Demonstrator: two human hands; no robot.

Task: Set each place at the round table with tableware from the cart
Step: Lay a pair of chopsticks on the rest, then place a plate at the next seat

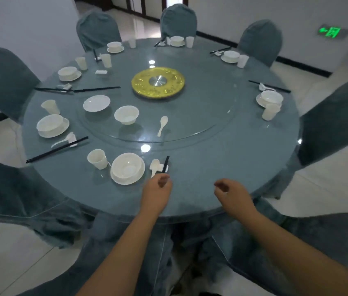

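Note:
The round table (pixel 200 195) has a glass turntable (pixel 190 116) in its middle. At the nearest place stand a white cup (pixel 98 159) and a bowl on a plate (pixel 127 168), with a spoon (pixel 154 166) and black chopsticks (pixel 165 163) lying on a rest. My left hand (pixel 157 190) hovers with curled fingers over the chopsticks' near end, which it hides; whether it grips them I cannot tell. My right hand (pixel 231 194) hangs loosely curled over the front edge and holds nothing. On the turntable lie a loose plate (pixel 96 102), bowl (pixel 126 114) and spoon (pixel 162 125).
Several laid places ring the table, each with bowl, cup and chopsticks. A gold disc (pixel 158 83) marks the centre. A pair of chopsticks (pixel 97 89), a rest (pixel 101 72) and a cup (pixel 106 60) lie loose at the left. Covered chairs (pixel 328 122) surround the table.

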